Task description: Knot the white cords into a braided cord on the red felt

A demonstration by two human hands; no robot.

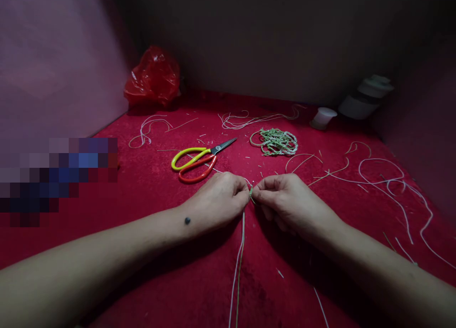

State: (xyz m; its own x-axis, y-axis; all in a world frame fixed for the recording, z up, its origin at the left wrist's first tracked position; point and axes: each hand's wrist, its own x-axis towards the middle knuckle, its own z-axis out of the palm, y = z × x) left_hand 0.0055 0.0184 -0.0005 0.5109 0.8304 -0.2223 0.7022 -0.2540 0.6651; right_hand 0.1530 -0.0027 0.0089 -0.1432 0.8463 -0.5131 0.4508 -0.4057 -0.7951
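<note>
Between the fingertips of both hands is a small knotted piece of green and white cord (251,193). My left hand (226,197) is closed, thumb and index finger pinching the cord from the left. From the right, my right hand (281,197) pinches it too, its other fingers curled underneath. Long white and green strands (239,266) hang from below my left hand toward the front edge of the view. Just beyond my left hand lie scissors (199,164) with one yellow and one red handle, their blades pointing away to the right.
A bundle of braided green and white cords (278,141) lies beyond my hands on the red cloth (160,271). Loose cords (388,176) and snippets are scattered about. At the back stand a red plastic bag (155,78), a white spool (323,118) and a white container (366,97).
</note>
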